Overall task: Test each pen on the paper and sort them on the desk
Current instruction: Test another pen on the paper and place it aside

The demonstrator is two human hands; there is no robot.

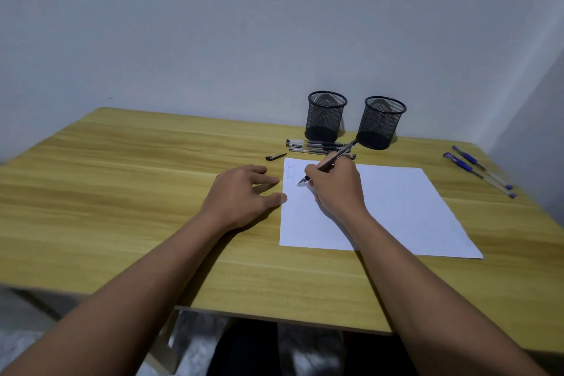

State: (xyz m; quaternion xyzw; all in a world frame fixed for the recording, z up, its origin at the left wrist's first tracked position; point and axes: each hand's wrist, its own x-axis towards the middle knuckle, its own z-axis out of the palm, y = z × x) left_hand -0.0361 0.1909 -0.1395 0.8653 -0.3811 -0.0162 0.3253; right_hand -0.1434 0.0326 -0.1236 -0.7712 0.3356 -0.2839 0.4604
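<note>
A first-person view looks down on a light wooden desk (122, 177) set against a plain pale wall (213, 24). Two bare forearms reach forward from the bottom of the frame.

A white sheet of paper (396, 207) lies flat on the right half of the desk. The right hand (335, 189) rests on the paper's upper left part, its fingers curled around a pen (334, 158) in a writing grip. The pen's tip touches the paper, and its back end slants up and away toward the far right. A few faint scribbles (291, 171) show near the paper's top left corner, just above the tip.

The left hand (241, 195) lies palm down on the desk just left of the paper, fingers relaxed and slightly spread, holding nothing. Its thumb tip meets the paper's left edge.

A loose black pen cap (276, 156) lies on the desk just beyond the paper's top left corner. Beside it, a small row of black pens (314, 147) lies side by side, between the paper and two upright black mesh pen cups (326, 115) that stand near the wall. Two blue pens (467, 165) lie together near the desk's right edge, well apart from the black ones.
</note>
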